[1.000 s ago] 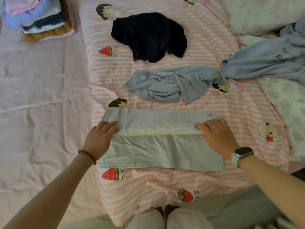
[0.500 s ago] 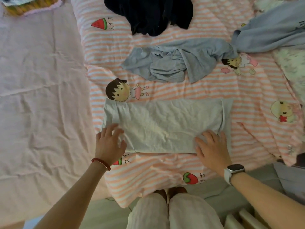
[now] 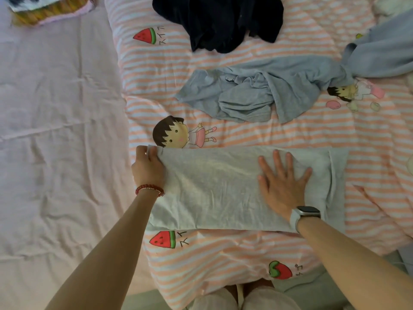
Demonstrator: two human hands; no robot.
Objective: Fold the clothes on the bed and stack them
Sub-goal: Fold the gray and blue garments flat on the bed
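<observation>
A light grey garment (image 3: pixel 212 189) lies folded into a long flat strip across the striped bedspread (image 3: pixel 257 135) in front of me. My left hand (image 3: pixel 148 167) pinches its far left corner. My right hand (image 3: pixel 282 183) lies flat on the right part of the strip with the fingers spread. Beyond it sits a crumpled blue-grey garment (image 3: pixel 257 90), and farther back a crumpled black garment (image 3: pixel 223 21). Another blue-grey garment (image 3: pixel 384 54) lies at the right edge. A stack of folded clothes (image 3: pixel 47 7) shows at the top left corner.
A pale pink sheet (image 3: pixel 58 130) covers the bed to the left of the striped spread. My knees (image 3: pixel 241 298) show at the bottom edge against the bed's near side.
My left hand moved from the strip's near left edge to its far left corner and took hold of it. My right hand slid up from the near edge onto the strip.
</observation>
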